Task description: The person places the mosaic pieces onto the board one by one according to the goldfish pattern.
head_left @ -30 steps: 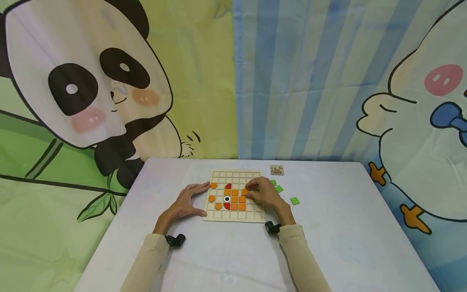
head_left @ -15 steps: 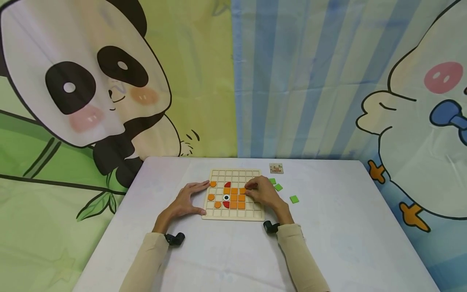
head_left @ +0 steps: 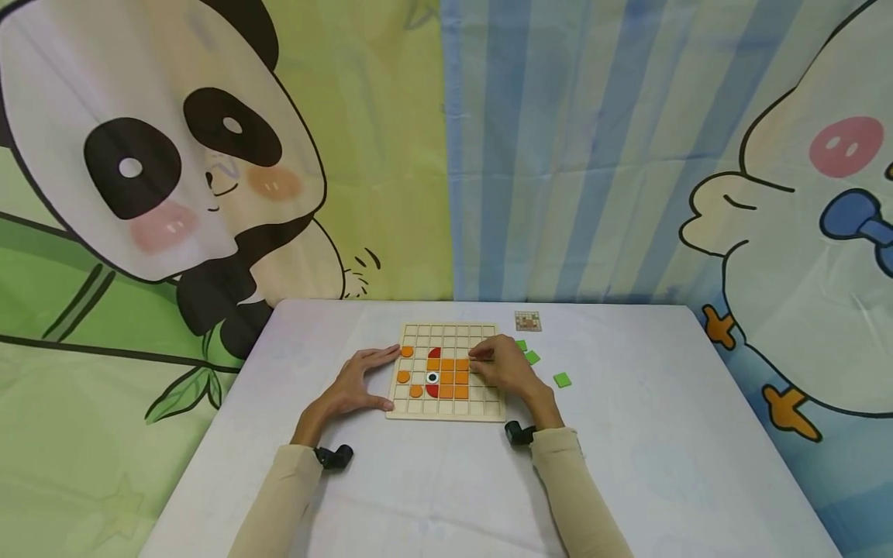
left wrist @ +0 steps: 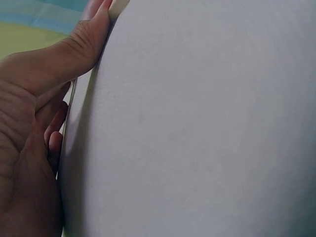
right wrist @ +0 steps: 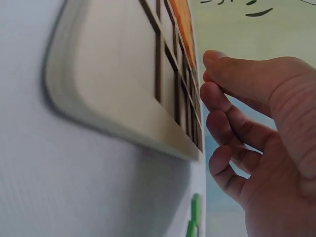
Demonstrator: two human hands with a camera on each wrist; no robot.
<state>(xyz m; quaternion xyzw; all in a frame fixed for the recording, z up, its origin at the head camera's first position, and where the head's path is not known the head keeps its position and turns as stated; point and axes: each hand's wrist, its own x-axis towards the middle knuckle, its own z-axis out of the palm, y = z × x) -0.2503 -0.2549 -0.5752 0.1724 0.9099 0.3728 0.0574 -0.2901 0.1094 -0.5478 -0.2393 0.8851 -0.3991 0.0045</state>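
In the head view, a wooden grid board point(head_left: 446, 411) lies on the table with orange square tiles point(head_left: 448, 378), red rounded pieces point(head_left: 433, 391), an eye piece point(head_left: 432, 378) and orange discs point(head_left: 403, 377) on it. My left hand point(head_left: 352, 385) rests along the board's left edge, fingers reaching forward and thumb at the near corner. My right hand point(head_left: 504, 366) is over the board's right side, bent thumb and fingertips right beside the upper right orange tile point(head_left: 462, 364). In the right wrist view, nothing shows between the right thumb point(right wrist: 217, 58) and fingers.
Several green tiles point(head_left: 562, 380) lie right of the board. A small patterned card point(head_left: 528, 321) is behind them near the back edge of the white table point(head_left: 628, 449). Printed cartoon curtains point(head_left: 544, 155) hang behind the table.
The orange tile at my right fingertips has shifted slightly left and now lines up with its neighbours in the grid. My fingertips stand just off it. The left hand keeps its place.
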